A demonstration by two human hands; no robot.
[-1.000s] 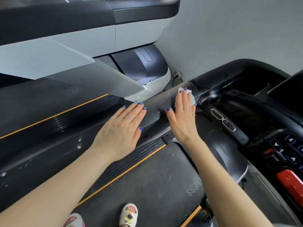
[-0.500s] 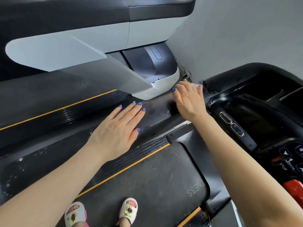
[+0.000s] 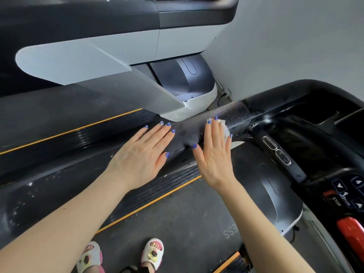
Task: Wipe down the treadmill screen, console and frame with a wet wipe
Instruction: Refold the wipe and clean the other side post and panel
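White wet wipe (image 3: pixel 224 129) flat on dusty black frame rail (image 3: pixel 234 112).

Bare rail (image 3: pixel 234 113) lies open ahead of the right hand (image 3: pixel 214 152); the left hand (image 3: pixel 141 154) lies just beside it (leftward), console (image 3: pixel 295 123) rightward.

The right hand (image 3: pixel 213 154) lies flat with straight fingers, pressing a white wet wipe (image 3: pixel 224 128) onto the dark treadmill side rail (image 3: pixel 234 111). Just beside it, the left hand (image 3: pixel 141 156) rests flat on the same rail. Below both hands lies the running belt (image 3: pixel 177 223).
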